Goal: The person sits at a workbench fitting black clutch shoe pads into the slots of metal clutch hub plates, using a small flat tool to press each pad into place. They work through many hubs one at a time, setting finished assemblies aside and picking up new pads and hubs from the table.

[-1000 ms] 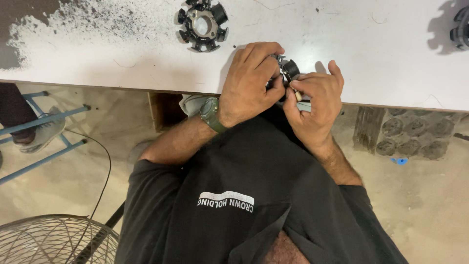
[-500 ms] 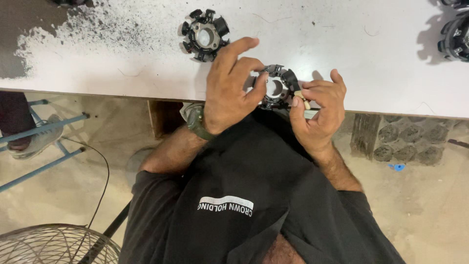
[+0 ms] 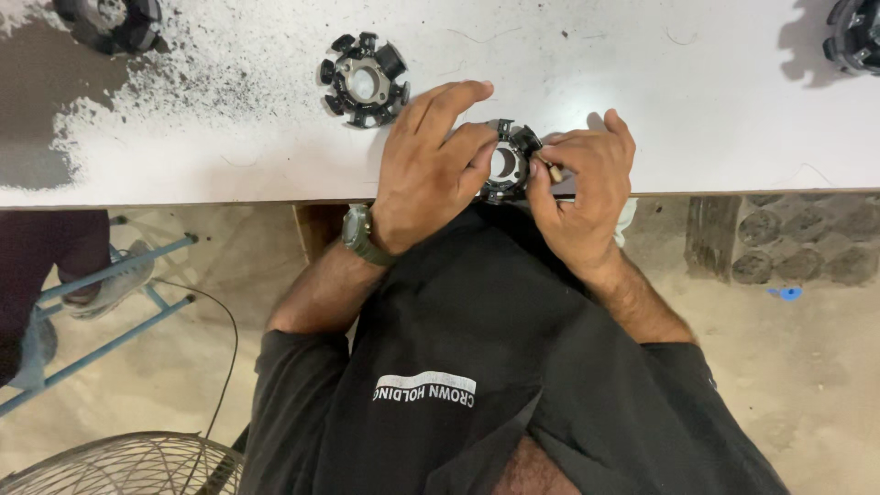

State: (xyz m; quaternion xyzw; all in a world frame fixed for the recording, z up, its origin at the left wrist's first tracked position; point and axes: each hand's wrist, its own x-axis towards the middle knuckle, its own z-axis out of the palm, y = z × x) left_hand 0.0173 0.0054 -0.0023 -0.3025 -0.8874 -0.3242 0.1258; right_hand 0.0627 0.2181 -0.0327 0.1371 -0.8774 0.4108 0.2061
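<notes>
A black toothed ring part with a round metal centre (image 3: 507,163) rests at the near edge of the white table (image 3: 660,82). My left hand (image 3: 426,170), with a watch on its wrist, grips the ring's left side, index finger stretched out above it. My right hand (image 3: 582,188) pinches a small brownish-tipped piece (image 3: 553,170) against the ring's right side. A second, similar ring (image 3: 364,80) lies flat on the table, farther back and to the left of my left hand.
Black dust (image 3: 137,101) covers the table's left part. More dark ring parts sit at the far left corner (image 3: 110,18) and far right corner (image 3: 852,32). Below the table are a blue metal frame (image 3: 110,275), another person's shoe (image 3: 105,286) and a wire fan guard (image 3: 119,467).
My left hand covered most of the ring a second ago; now the ring shows between both hands. My right fingers have shifted onto its right side.
</notes>
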